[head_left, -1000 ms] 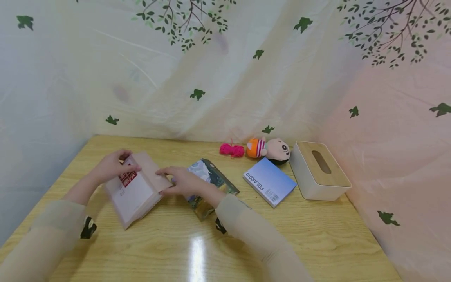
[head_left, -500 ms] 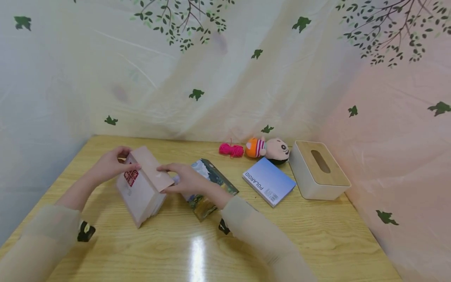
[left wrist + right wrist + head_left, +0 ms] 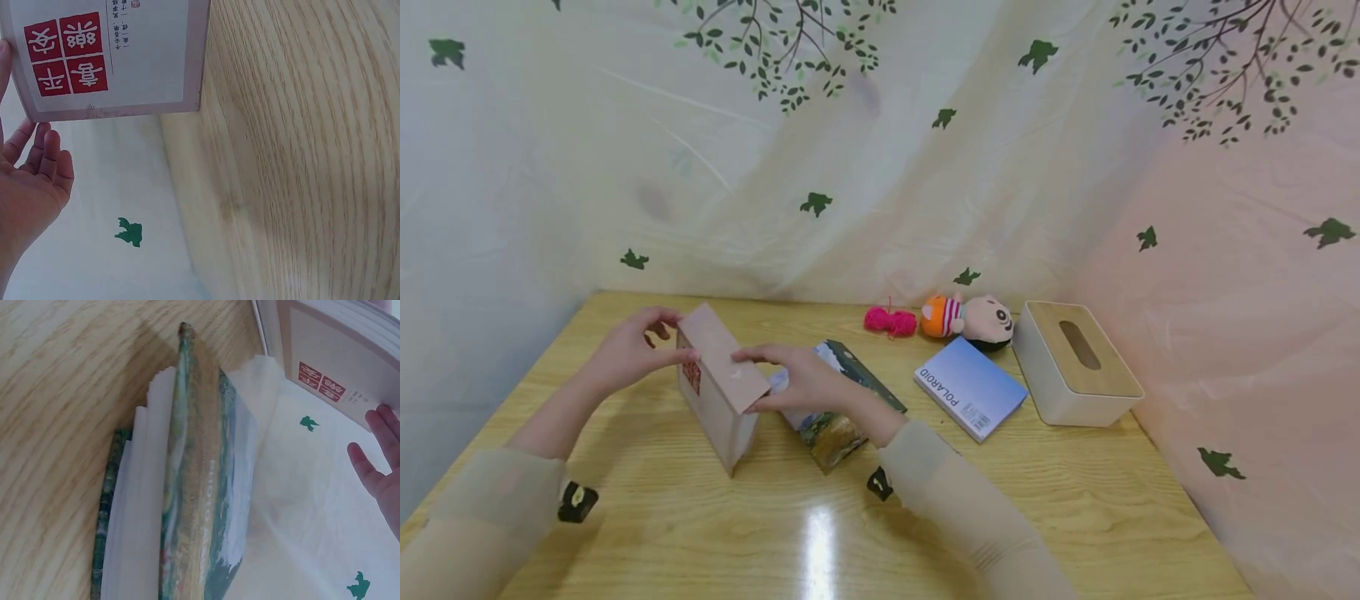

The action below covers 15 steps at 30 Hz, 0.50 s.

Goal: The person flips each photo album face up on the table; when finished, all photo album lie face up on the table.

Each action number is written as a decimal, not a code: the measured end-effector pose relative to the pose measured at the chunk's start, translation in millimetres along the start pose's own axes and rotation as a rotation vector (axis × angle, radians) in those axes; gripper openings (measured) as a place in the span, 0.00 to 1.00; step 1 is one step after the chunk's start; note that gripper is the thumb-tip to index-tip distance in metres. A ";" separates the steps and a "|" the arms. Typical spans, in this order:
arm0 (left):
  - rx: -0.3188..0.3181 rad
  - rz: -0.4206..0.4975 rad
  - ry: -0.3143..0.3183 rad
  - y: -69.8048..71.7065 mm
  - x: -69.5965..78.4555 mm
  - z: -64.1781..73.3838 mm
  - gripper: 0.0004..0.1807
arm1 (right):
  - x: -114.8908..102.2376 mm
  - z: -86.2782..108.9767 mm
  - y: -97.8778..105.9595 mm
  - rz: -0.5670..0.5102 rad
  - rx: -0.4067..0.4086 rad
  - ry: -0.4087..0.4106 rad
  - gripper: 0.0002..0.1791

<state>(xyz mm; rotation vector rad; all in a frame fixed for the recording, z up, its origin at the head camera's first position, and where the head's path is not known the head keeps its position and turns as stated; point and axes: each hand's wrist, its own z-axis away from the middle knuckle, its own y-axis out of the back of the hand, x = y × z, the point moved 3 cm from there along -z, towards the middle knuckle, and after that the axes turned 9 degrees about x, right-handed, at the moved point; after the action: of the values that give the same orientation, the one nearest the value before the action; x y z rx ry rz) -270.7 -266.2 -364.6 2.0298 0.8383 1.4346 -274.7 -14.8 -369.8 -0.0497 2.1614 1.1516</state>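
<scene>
A thick pale pink book point(image 3: 718, 354) stands on edge on the table at left, its broad spine facing up. Red square characters mark its cover point(image 3: 144, 69), which fills the upper left of the left wrist view. My left hand point(image 3: 632, 350) pinches the far end of the spine, thumb on the cover side. At the near end, my right hand point(image 3: 808, 383) holds the spine between thumb and fingers. Under my right forearm lies a book with a painted landscape cover point(image 3: 835, 437), partly hidden; the right wrist view shows its white pages point(image 3: 147, 462).
A blue POLAROID box point(image 3: 973, 387) lies right of the landscape book. Behind it are pink yarn point(image 3: 891, 321) and a plush doll point(image 3: 970, 318). A white tissue box point(image 3: 1078, 362) with a wooden lid stands at right. A patterned curtain point(image 3: 850, 167) hangs behind the wooden table point(image 3: 1037, 517).
The pink book has tipped from leaning left to standing nearly upright, its lower edge swinging right and its loose pages closing together. Both hands keep their hold at the spine.
</scene>
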 end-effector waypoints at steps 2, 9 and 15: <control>0.011 -0.005 0.001 1.6 1.4 1.7 0.35 | -1.2 0.5 1.0 -0.016 -0.001 0.007 0.36; -0.017 0.072 0.026 2.9 -0.6 5.6 0.37 | -5.0 1.0 1.5 -0.104 -0.015 0.014 0.37; -0.048 0.108 0.036 5.0 2.2 7.2 0.41 | -9.3 0.4 0.3 -0.256 -0.049 -0.038 0.39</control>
<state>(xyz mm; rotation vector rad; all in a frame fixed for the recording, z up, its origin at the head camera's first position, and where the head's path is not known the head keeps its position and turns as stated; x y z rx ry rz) -262.3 -268.4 -361.9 2.0466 0.7112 1.5393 -267.5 -16.8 -364.3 -0.3150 2.0248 1.0475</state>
